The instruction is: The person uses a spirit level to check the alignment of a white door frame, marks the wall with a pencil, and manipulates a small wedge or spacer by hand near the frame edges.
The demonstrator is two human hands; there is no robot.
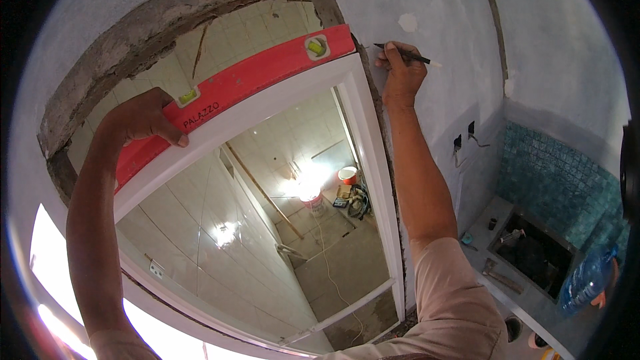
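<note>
A red spirit level [247, 73] with greenish vials lies along the top of a white door frame [280, 93]. My left hand [143, 119] grips the level toward its left end, thumb over the front face and fingers behind. My right hand [404, 73] pinches a dark pencil-like marker [413, 56] with a pale end. Its tip is at the grey plastered wall [453, 47], just right of the level's right end; whether it touches cannot be told. The frame stands in a rough wall opening [180, 3] with bare masonry above it.
Through the frame show a tiled room, a bright lamp [310, 190], a red-and-white bucket [347, 175], a long wooden stick [263, 190] and a cable. At right, a counter with a dark sink [537, 253], a large blue bottle [587, 283] and teal tiles [553, 160]. Wires stick out of wall boxes [457, 142].
</note>
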